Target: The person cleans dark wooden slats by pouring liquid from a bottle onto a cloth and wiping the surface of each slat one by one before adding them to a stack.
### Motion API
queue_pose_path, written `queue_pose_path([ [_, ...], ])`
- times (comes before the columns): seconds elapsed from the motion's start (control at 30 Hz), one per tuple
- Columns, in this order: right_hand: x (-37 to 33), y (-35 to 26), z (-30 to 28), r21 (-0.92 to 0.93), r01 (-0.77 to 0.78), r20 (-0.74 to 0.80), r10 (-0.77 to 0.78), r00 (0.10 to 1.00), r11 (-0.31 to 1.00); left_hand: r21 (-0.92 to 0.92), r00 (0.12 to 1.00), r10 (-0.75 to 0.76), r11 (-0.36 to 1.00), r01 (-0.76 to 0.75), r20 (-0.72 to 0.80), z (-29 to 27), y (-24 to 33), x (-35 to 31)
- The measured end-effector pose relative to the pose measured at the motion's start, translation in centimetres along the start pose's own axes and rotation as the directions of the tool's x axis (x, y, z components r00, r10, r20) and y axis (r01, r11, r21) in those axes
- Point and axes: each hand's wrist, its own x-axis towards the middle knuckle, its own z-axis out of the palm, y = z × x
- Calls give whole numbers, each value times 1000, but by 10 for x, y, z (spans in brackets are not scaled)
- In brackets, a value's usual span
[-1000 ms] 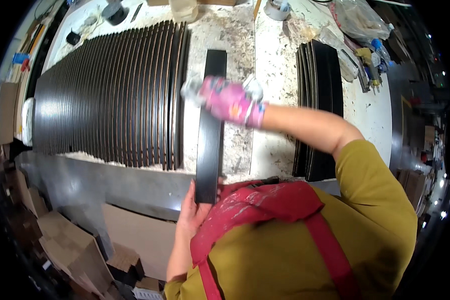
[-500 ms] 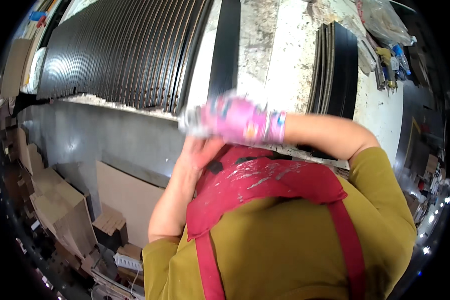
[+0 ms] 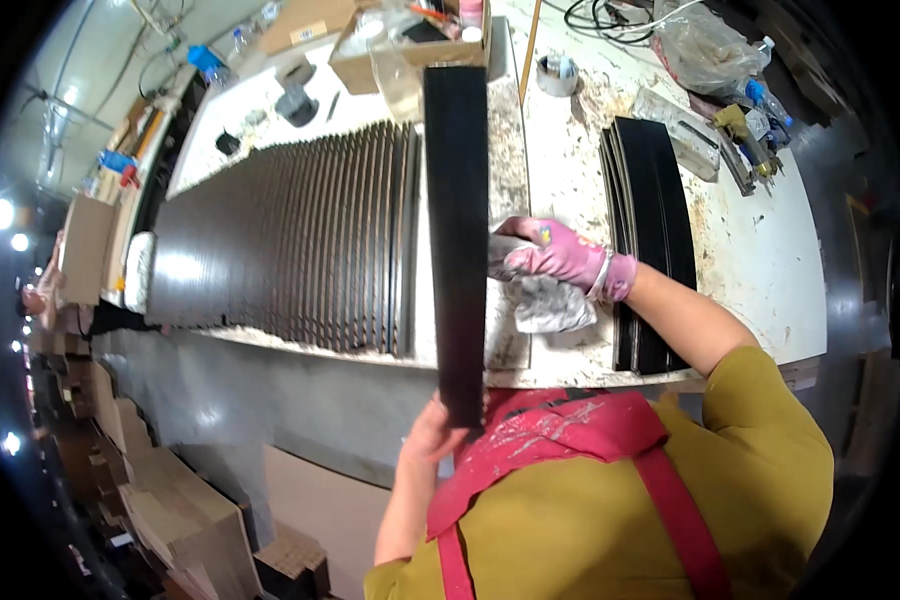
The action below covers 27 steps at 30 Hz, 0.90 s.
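Observation:
A long black board [image 3: 457,240] is lifted off the table in front of me. My bare left hand [image 3: 432,432] is closed around its near end; the board hides some of the fingers. On my right hand [image 3: 562,255] is a pink glove. It grips a crumpled white rag [image 3: 555,305] with grey stains, bunched against or just beside the board's right edge. To the left lies a wide row of dark slats [image 3: 290,240], set side by side. At the right, a small stack of black boards [image 3: 655,245] lies beneath my right forearm.
A white, stained worktable [image 3: 755,270] carries everything. Along its far side are a cardboard box [image 3: 355,72] of supplies, a round tub [image 3: 557,76] and a clear plastic bag [image 3: 705,50]. Tools with a yellow handle [image 3: 735,122] lie far right. Cardboard boxes [image 3: 185,500] stand on the floor at left.
The board that lay on the table is now raised, with my left hand on its near end. My gloved right hand has moved from beside the left hand to the right, with the rag.

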Motion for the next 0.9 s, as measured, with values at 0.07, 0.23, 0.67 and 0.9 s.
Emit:
queue_pose_path([
  [0.07,13,-16,19,207,30,-33,-24,999,978,-33,999,-16,999,17,44,-2,1,-6],
  [0.23,26,-6,41,705,-58,175,-94,980,707,-50,998,29,998,-26,63,-10,8,5],
  [0.67,66,-84,110,-372,170,79,-151,985,913,319,948,-225,936,147,223,-52,78,-10],
  [0.9,86,-108,133,-354,-180,259,281,924,918,455,964,264,863,-218,-40,-35,219,-22],
])
